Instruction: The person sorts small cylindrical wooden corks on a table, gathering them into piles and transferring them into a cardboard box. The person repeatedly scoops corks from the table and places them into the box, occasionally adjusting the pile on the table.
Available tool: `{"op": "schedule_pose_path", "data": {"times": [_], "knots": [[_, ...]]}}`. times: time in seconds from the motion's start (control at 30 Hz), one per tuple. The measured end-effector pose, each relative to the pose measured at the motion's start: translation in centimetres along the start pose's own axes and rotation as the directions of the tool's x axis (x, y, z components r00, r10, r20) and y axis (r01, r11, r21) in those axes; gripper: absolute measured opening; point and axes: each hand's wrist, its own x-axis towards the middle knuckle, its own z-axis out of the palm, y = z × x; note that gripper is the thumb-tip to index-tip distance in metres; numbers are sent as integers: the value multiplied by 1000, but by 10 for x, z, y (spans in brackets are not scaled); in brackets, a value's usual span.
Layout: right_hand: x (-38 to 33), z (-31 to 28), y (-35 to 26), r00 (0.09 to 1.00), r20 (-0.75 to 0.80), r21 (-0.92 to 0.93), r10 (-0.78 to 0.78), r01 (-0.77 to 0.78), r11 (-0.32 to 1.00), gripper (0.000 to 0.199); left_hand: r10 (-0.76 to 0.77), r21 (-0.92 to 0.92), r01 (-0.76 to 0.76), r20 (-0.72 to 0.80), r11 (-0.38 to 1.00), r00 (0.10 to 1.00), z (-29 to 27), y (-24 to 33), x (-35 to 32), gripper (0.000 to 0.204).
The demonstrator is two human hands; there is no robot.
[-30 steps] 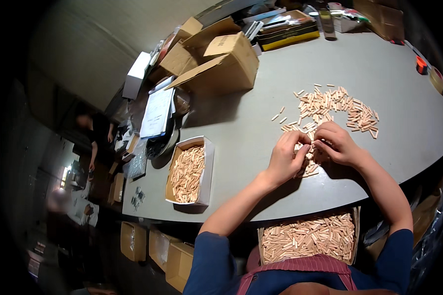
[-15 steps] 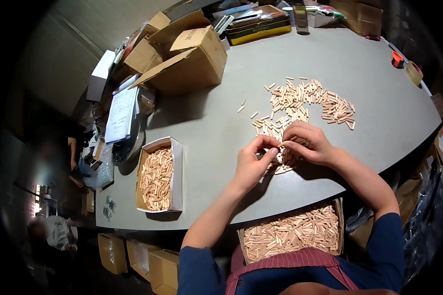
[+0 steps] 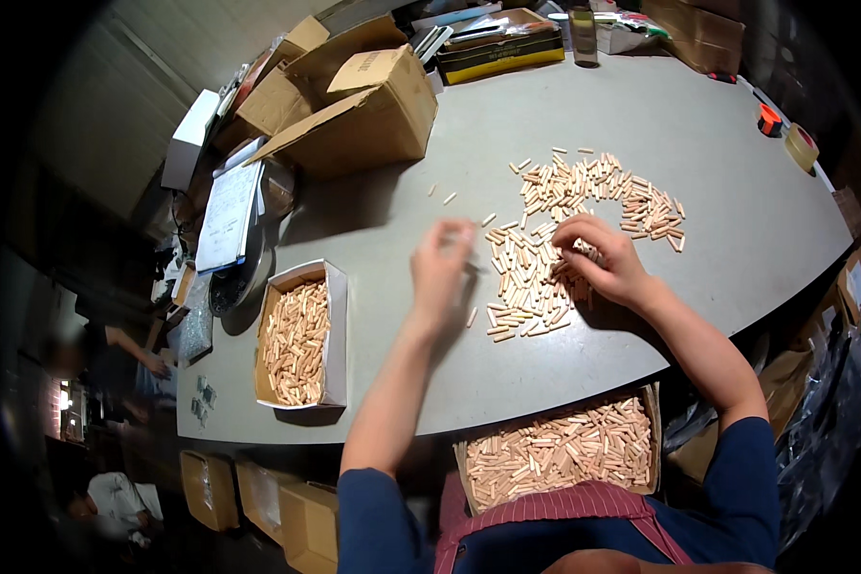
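Observation:
Short wooden dowels (image 3: 521,273) lie scattered in a broad patch on the grey table, with several loose ones along its left side. My right hand (image 3: 603,258) is over the middle of this patch, fingers curled in toward the thumb. Whatever is between its fingertips, if anything, is too small to make out. To the left of the patch, my left hand (image 3: 438,268) is raised over bare table, its fingers smeared by motion. A white-sided cardboard box (image 3: 337,335) full of similar dowels stands to its left.
A larger open box of dowels (image 3: 564,450) sits below the table's near edge, against my apron. An open carton (image 3: 383,124) and a clipboard with papers (image 3: 228,220) occupy the left back. Tape rolls (image 3: 802,148) lie at the far right. Other people work at the left.
My left hand has parted from my right and swung left. My right hand stays over the dowels, its fingers no longer meeting the left's. Two loose dowels have shifted left.

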Motion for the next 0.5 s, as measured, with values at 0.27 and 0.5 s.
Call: {"op": "schedule_pose_path", "data": {"times": [0.27,0.5], "knots": [[18,-18,38,951,-242,100,192,-173,980,14,259,267,-274,90,924,962,-73,-70,167,23],[9,-24,45,923,-162,279,348,-296,914,16,165,44,-213,488,976,857,1,-36,77,16]]}}
